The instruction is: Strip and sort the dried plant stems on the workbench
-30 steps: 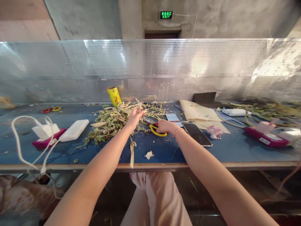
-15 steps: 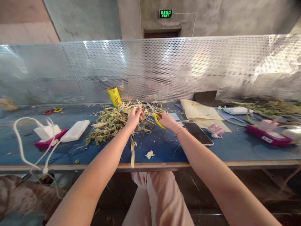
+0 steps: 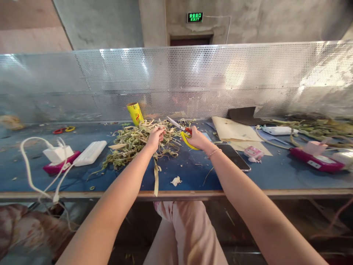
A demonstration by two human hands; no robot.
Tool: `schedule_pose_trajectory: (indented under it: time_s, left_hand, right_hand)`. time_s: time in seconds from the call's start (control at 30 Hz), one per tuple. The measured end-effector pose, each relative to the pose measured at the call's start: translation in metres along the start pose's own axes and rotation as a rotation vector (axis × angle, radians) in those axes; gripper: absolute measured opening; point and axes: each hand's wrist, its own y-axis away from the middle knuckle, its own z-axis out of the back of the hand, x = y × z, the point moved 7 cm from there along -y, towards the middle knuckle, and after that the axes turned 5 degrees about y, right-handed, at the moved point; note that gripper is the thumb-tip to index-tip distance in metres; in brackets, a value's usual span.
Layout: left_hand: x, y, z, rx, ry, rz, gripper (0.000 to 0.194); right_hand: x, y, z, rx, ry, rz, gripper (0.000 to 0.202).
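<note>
My right hand [image 3: 197, 138] is closed on the handles of yellow and red scissors [image 3: 188, 141], whose blades point up and left over the right part of a plant heap. The heap of dried green and pale stems [image 3: 125, 145] lies on the blue table [image 3: 193, 176]. At the heap's upper right, my left hand [image 3: 157, 137] has its fingers pinched together; what they hold, if anything, is too small to name. One flat pale strip [image 3: 156, 178] hangs from the heap toward the table's front edge.
Behind the heap leans a yellow tube [image 3: 135, 113]. Left are a white power bank [image 3: 90, 152], cables and red-yellow scissors [image 3: 64, 130]. Right are a black phone [image 3: 234, 157], brown paper [image 3: 234, 130], a pink case [image 3: 253, 152] and a magenta power strip [image 3: 316, 161].
My right hand has shifted slightly right with the scissors, and more of their blades shows. My left hand has moved slightly left and down. The view has shifted a little.
</note>
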Motion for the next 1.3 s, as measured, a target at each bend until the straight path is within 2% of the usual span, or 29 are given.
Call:
schedule_pose_trajectory:
  time_s: [0.23,0.47,0.67,0.9,1.07,1.3]
  left_hand:
    - [-0.003,-0.003,0.012,-0.079,-0.042,-0.050,0.019]
    - [-0.009,-0.004,0.016,-0.090,-0.156,-0.144,0.017]
    - [-0.011,-0.003,0.015,-0.063,-0.154,-0.161,0.025]
    - [-0.010,-0.002,0.013,-0.071,-0.191,-0.134,0.016]
    - [-0.009,-0.002,0.009,-0.026,-0.192,-0.136,0.019]
    - [-0.006,-0.003,0.008,-0.007,-0.175,-0.125,0.012]
  right_hand:
    - [0.004,-0.001,0.008,-0.027,0.005,0.136,0.042]
    - [0.008,0.000,0.013,-0.020,0.047,0.236,0.034]
    - [0.009,0.001,0.012,0.012,0.022,0.248,0.029]
    - [0.013,0.001,0.007,0.047,0.013,0.253,0.024]
    - [0.011,0.000,0.006,0.065,-0.011,0.251,0.022]
    - [0.010,-0.001,0.006,0.064,-0.023,0.276,0.019]
